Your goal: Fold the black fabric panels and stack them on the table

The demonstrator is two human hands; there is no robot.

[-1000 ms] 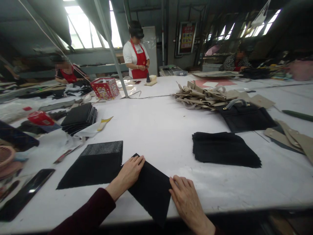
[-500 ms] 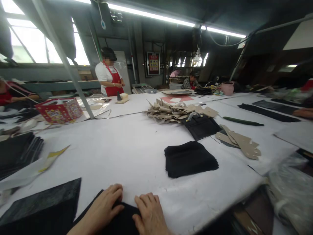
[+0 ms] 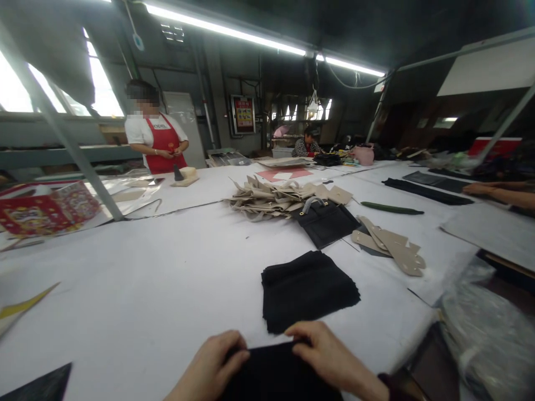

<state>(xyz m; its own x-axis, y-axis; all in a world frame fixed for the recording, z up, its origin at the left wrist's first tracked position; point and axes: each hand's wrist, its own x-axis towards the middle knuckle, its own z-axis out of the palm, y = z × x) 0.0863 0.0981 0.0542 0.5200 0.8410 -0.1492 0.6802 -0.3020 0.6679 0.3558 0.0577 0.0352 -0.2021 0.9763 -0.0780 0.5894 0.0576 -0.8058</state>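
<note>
A black fabric piece [image 3: 278, 373] lies at the near edge of the white table [image 3: 167, 278]. My left hand [image 3: 213, 365] pinches its upper left edge with curled fingers. My right hand [image 3: 326, 356] grips its upper right edge, fingers bent over the cloth. Just beyond my hands sits a stack of black fabric squares [image 3: 307, 289], apart from the piece I hold.
A black handbag [image 3: 326, 221] and a heap of beige cut pieces [image 3: 271, 197] lie mid-table; more beige pieces [image 3: 390, 245] to the right. A red box [image 3: 45, 207] stands far left. A person in a red apron [image 3: 155, 139] stands behind. Clear plastic [image 3: 489, 328] hangs at the right edge.
The view has swung to the right. Both hands went from lying flat on the black piece to gripping its top edge, now closer to the stack of squares.
</note>
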